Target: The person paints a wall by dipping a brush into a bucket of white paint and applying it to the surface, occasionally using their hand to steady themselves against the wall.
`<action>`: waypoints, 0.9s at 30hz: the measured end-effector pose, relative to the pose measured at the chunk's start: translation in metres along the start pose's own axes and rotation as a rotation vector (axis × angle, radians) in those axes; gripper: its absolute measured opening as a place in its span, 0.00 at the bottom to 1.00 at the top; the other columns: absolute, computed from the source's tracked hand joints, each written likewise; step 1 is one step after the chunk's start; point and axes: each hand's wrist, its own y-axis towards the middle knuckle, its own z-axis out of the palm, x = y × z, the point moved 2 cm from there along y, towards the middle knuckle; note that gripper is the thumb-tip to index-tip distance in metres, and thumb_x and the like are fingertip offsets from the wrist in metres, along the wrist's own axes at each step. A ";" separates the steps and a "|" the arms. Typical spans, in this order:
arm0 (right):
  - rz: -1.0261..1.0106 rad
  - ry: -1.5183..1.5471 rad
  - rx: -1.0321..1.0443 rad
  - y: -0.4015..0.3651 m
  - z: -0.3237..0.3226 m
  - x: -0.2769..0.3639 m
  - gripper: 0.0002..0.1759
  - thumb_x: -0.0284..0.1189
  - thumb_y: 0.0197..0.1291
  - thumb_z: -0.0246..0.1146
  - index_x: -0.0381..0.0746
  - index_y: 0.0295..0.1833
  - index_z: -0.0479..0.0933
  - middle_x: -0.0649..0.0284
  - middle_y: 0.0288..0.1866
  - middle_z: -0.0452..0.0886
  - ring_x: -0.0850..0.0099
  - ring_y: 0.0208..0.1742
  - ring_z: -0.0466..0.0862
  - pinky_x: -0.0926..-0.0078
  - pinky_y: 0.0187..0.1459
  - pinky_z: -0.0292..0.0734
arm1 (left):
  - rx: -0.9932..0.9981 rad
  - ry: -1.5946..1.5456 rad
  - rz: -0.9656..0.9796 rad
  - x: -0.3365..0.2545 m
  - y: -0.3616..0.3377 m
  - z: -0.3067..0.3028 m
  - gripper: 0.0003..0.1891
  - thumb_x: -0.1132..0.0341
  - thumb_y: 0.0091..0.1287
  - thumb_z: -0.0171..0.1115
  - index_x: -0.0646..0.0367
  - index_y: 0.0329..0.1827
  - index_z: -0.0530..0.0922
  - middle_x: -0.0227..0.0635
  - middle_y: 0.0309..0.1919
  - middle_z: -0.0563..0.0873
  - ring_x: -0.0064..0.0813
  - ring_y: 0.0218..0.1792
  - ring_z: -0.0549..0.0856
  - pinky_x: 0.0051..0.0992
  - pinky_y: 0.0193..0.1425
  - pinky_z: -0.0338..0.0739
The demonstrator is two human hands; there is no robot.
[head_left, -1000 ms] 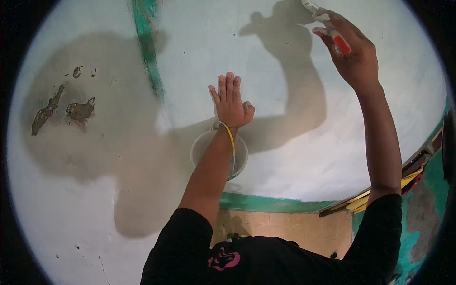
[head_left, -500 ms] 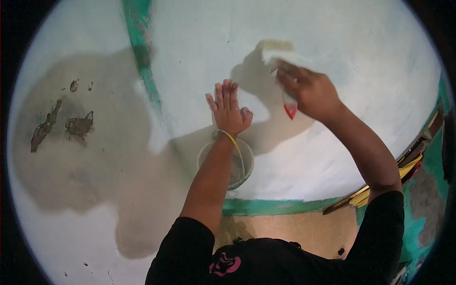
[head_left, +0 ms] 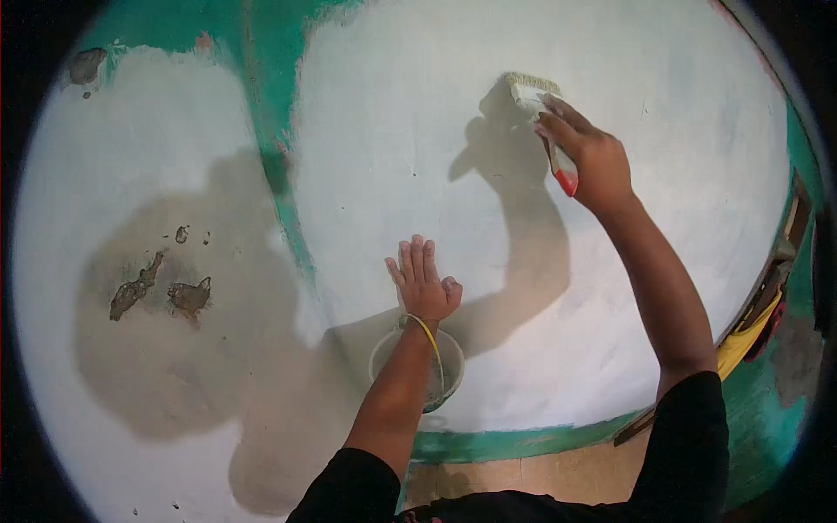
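Observation:
Fingers spread, my left hand (head_left: 427, 283) lies flat against the white-painted wall (head_left: 392, 131). The yellow handle (head_left: 427, 329) of a bucket (head_left: 453, 357) loops over my left wrist, and the bucket hangs below, partly hidden behind my forearm. Higher up and to the right, my right hand (head_left: 586, 157) is closed around a paintbrush (head_left: 534, 91) with a pale handle and a red end. The brush's wide bristles point up and left, at the wall's surface.
Green paint (head_left: 270, 131) runs down the wall at the left and along its bottom edge. Chipped dark patches (head_left: 189, 297) mark the left wall. A yellow cloth (head_left: 745, 342) hangs at the right near a wooden edge. A tan floor (head_left: 540, 475) shows below.
The view has tilted upward, so more green wall shows at the top. My right hand has moved the brush up and right relative to my left hand, which stays flat.

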 end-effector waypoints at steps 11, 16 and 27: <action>-0.366 0.099 0.326 -0.056 0.028 0.070 0.20 0.32 0.50 0.64 0.49 0.52 0.79 0.50 0.60 0.77 0.62 0.35 0.87 0.68 0.33 0.83 | 0.003 0.007 0.014 -0.001 0.001 -0.003 0.41 0.61 0.46 0.53 0.70 0.67 0.62 0.52 0.72 0.59 0.56 0.75 0.50 0.62 0.73 0.32; -0.229 0.302 0.089 -0.004 0.002 0.019 0.24 0.25 0.42 0.66 0.45 0.50 0.79 0.57 0.57 0.80 0.60 0.49 0.84 0.65 0.47 0.82 | -0.035 0.020 0.030 0.000 0.002 0.000 0.40 0.61 0.46 0.53 0.70 0.67 0.62 0.51 0.72 0.61 0.56 0.75 0.52 0.61 0.73 0.33; -0.315 0.186 0.418 -0.032 0.014 0.047 0.21 0.30 0.43 0.70 0.48 0.47 0.81 0.61 0.53 0.82 0.62 0.38 0.86 0.65 0.38 0.83 | -0.040 0.016 0.036 0.000 0.000 -0.001 0.40 0.61 0.47 0.52 0.68 0.68 0.62 0.50 0.72 0.60 0.53 0.75 0.52 0.59 0.74 0.32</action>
